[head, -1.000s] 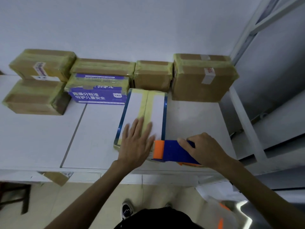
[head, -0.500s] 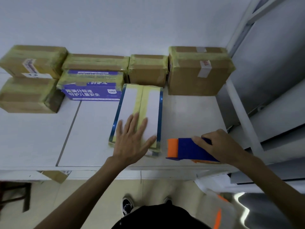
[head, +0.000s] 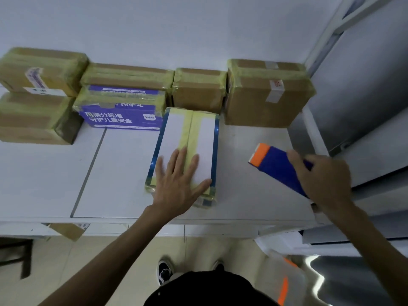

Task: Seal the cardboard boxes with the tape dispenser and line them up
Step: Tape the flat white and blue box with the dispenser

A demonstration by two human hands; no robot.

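A person standing at a white table [head: 123, 173] lays the left hand [head: 178, 180] flat, fingers spread, on the near end of a white box [head: 205, 140] with blue edges, the palm covering part of the yellowish tape strip that runs down the middle of its lid. The box lies lengthwise, its far end close against a row of taped cartons at the wall. To its right and apart from it, the right hand [head: 324, 180] curls its fingers round the blue body of the tape dispenser [head: 276, 166], orange end pointing up and left. The hand hides the handle and the roll, and whether the tool touches the tabletop cannot be told. Along the wall stand a large brown box [head: 265, 96], a small brown box [head: 198, 91], a flat brown box [head: 128, 75] behind a purple printed box [head: 119, 115], and two brown boxes at far left [head: 33, 120], both cut off by the frame. Blur makes the labels on the cartons hard to read. A scrap of cardboard [head: 66, 231] pokes out below the table's front edge, mostly hidden. Dark clothing partly covers the person's shoes [head: 164, 272].
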